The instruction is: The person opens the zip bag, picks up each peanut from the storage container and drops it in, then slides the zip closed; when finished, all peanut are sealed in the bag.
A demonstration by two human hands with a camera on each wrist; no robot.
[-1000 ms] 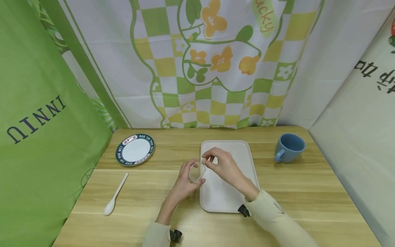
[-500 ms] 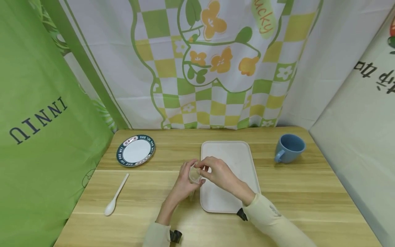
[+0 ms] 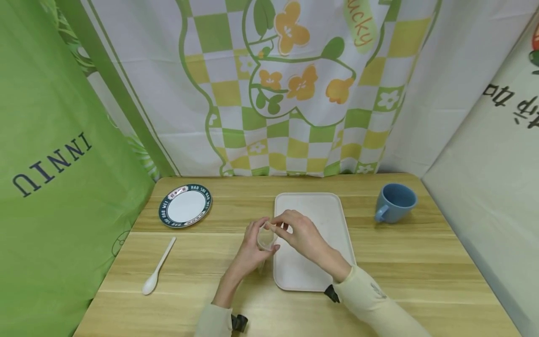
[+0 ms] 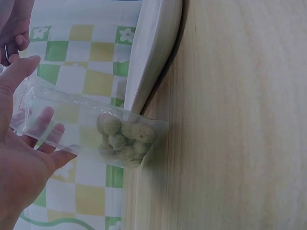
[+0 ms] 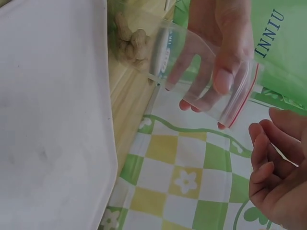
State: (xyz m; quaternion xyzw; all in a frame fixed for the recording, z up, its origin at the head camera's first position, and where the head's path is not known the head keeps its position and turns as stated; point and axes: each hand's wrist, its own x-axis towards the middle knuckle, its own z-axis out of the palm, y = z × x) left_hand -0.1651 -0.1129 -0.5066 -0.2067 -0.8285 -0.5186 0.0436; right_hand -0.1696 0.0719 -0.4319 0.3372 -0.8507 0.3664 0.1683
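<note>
The left hand (image 3: 252,245) holds a clear zip bag (image 5: 192,72) near its top, fingers and thumb around the plastic. Several peanuts in shells (image 4: 127,139) lie at the bag's bottom, which meets the wooden table in the left wrist view. The bag's mouth, with a red zip line, faces the right hand (image 3: 301,234). Loosely curled, the right hand's fingers (image 5: 261,143) hover just beside that mouth, apart from it in the right wrist view. Nothing shows between them there. Beneath the right hand lies a white rectangular tray (image 3: 307,276).
A white plate with a dark green rim (image 3: 185,206) sits at the back left. Nearer the front is a white spoon (image 3: 157,269). A blue mug (image 3: 395,202) stands at the back right of the wooden table (image 3: 412,276). Curtains hang behind and on both sides.
The right hand moved left to the bag's mouth, its fingertips over the opening half a second ago, then lifted slightly. The left hand keeps its hold on the bag.
</note>
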